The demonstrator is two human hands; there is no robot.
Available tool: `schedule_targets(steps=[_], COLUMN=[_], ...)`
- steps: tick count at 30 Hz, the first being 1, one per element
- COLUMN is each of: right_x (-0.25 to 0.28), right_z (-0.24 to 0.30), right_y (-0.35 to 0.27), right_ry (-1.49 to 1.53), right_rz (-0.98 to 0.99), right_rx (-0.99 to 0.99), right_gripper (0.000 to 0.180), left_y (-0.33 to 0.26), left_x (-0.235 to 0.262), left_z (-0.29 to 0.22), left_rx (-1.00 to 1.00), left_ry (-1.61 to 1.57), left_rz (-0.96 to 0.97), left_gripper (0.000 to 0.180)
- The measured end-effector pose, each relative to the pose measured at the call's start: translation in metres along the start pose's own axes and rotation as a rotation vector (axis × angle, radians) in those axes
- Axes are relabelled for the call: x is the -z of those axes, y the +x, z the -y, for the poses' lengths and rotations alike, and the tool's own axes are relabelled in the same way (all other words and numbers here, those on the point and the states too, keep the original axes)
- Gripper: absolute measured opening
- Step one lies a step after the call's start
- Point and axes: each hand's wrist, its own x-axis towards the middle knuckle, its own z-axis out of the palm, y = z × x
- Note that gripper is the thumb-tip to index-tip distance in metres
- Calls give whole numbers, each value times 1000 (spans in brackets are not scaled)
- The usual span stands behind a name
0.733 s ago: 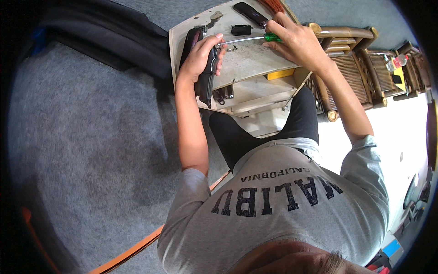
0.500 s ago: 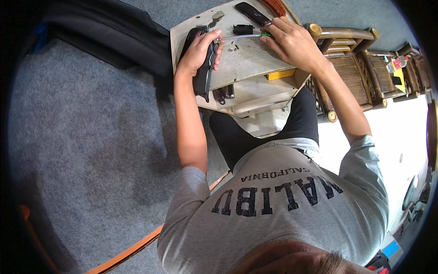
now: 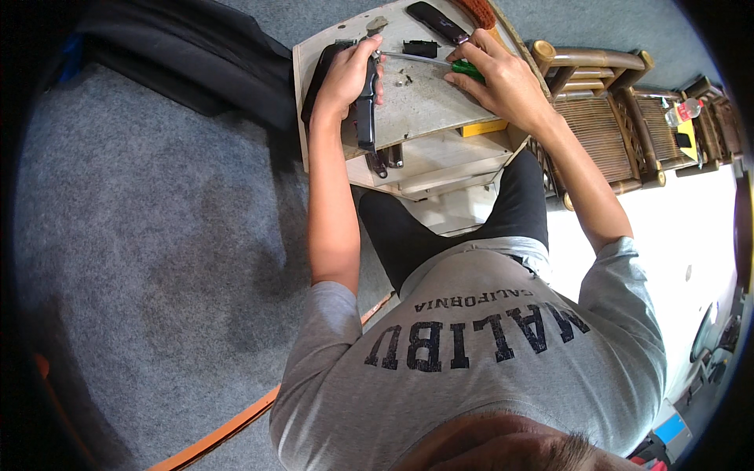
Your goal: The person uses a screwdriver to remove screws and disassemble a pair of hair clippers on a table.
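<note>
Pale wooden table [image 3: 440, 106] under both hands. Left hand [image 3: 343, 78] curled around black device [image 3: 366, 118], end jutting out right of wrist. Right hand [image 3: 504, 72] gripping green-handled screwdriver [image 3: 469, 70], tip at left hand. Long dark casing [image 3: 434, 20] just beside right hand; small black part [image 3: 420, 49] between hands; tiny bits [image 3: 400, 82] likewise.

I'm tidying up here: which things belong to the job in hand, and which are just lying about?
In use:
black device, in left hand
green-handled screwdriver, in right hand
small black piece nearby, probably

Apparently lying about:
plastic bottle
shelved yellow object
</note>
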Motion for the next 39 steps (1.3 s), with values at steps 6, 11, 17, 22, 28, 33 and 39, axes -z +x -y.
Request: schedule_targets(steps=[6,11,17,22,28,33,39], right_x=[-5,-5,-3,-1,3,8,17], right_z=[-3,-1,3,5,9,13,20], right_y=[-1,0,1,2,4,5,5], right_ry=[-13,-66,-103,-93,-99,-175,-196], right_rz=[-37,16,75,112,112,94,277], right_rx=[-35,-84,-79,-85,-49,10,23], right_gripper=[25,26,26,26,26,30,38], left_y=[6,5,-4,-13,-19,-18,-18], left_x=[-9,-7,-2,1,2,2,2], left_z=[-3,-4,5,15,20,21,21], left_rx=[-2,21,-12,-25,-50,-49,-62], left_ry=[116,103,-75,-238,-311,-302,-296], left_rz=[-126,-106,-63,-39,-71,-61,-57], left_gripper=[57,50,50,44,43,44,45])
